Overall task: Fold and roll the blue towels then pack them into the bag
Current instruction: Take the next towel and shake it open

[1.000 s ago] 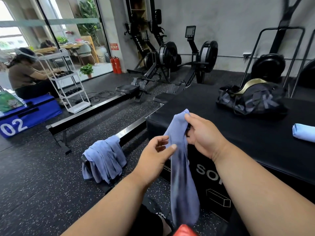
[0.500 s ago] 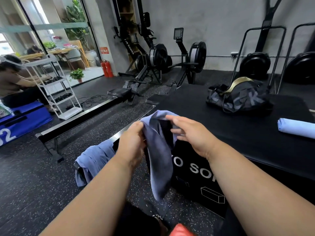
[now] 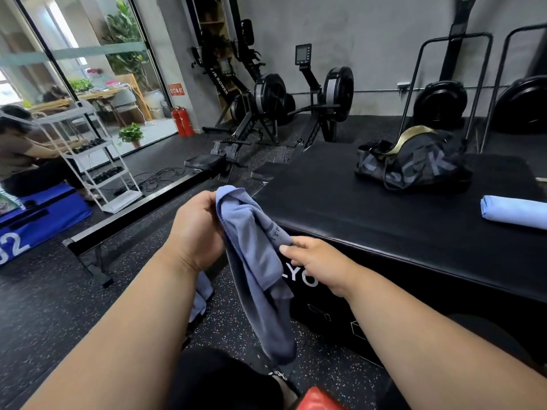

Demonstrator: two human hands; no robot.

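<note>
A blue towel (image 3: 260, 270) hangs bunched in front of me, above the floor. My left hand (image 3: 196, 229) grips its top corner. My right hand (image 3: 318, 263) pinches its edge lower down, beside the black plyo box (image 3: 384, 220). On the box's right end lies a rolled blue towel (image 3: 515, 211). A dark gym bag (image 3: 414, 162) with a gold-lined opening sits at the box's far side. More blue towels (image 3: 201, 294) lie draped on a rail behind my left forearm, mostly hidden.
A rowing machine rail (image 3: 142, 214) runs along the floor at left. More rowers (image 3: 272, 99) and air bikes (image 3: 441, 102) stand by the back wall. A person (image 3: 20, 155) sits at far left by a white shelf rack (image 3: 97, 161).
My left hand rose to the towel's top corner while my right hand slid down along its edge. The view shifted left, so the draped towels went behind my left forearm.
</note>
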